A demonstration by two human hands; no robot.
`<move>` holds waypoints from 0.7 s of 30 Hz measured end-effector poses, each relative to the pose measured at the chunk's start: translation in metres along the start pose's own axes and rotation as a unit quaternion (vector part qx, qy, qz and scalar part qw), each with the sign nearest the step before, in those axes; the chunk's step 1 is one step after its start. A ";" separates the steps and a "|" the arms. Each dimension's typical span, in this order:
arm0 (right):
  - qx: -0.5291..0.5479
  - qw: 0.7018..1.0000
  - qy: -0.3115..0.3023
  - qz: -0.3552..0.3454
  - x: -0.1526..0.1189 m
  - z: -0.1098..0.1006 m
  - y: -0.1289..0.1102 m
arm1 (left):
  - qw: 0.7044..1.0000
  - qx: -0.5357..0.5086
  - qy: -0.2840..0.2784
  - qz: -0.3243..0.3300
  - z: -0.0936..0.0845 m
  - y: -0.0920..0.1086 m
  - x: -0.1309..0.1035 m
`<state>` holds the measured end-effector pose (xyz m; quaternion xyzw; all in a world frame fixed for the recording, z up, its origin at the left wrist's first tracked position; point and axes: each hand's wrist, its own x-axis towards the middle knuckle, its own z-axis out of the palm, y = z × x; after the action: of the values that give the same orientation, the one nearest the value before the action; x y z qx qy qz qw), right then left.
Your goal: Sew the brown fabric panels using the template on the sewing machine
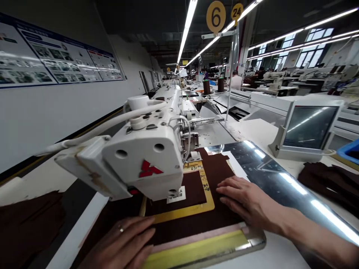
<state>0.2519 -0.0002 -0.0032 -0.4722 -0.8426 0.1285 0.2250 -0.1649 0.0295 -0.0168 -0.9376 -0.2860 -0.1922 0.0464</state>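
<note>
Dark brown fabric lies flat beneath the head of a white sewing machine with a red emblem. A yellow frame rests on the fabric, and a white printed label shows inside it, partly hidden by the machine head. My left hand, with a ring on one finger, lies with fingers stretched out at the fabric's near left, close to the frame's lower left corner. On the right, my right hand rests flat on the fabric beside the frame, fingers extended. The needle area is hidden behind the machine head.
A yellow strip runs along the near edge. To the right stand a screen and a shiny metal plate. More brown fabric lies at the far left and right. Brown thread cones stand behind.
</note>
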 end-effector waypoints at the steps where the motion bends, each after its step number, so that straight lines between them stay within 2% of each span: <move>1: -0.006 1.000 0.000 -0.008 0.009 -0.002 0.000 | 1.000 -0.007 0.003 0.019 0.002 0.009 0.016; 4: -0.061 0.997 -0.033 -0.032 0.037 -0.005 0.002 | 0.998 -0.018 0.012 0.058 0.010 0.038 0.063; 6: -0.099 0.992 -0.075 -0.029 0.052 -0.007 0.000 | 0.999 -0.005 0.014 0.051 0.018 0.054 0.087; 9: -0.110 0.983 -0.146 -0.027 0.063 -0.011 -0.007 | 0.999 0.036 0.000 0.022 0.034 0.067 0.107; 12: -0.102 0.979 -0.173 -0.038 0.063 -0.012 -0.014 | 0.998 0.061 -0.028 -0.011 0.046 0.070 0.115; 16: -0.124 0.979 -0.140 -0.081 0.062 0.000 -0.012 | 0.994 0.079 -0.067 -0.037 0.052 0.068 0.121; 21: -0.145 0.979 -0.040 -0.137 0.060 0.024 -0.005 | 0.993 0.077 -0.068 -0.052 0.057 0.069 0.122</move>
<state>0.2086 0.0483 -0.0065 -0.3747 -0.9171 -0.0082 0.1362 -0.0148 0.0470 -0.0205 -0.9261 -0.3508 -0.1072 0.0886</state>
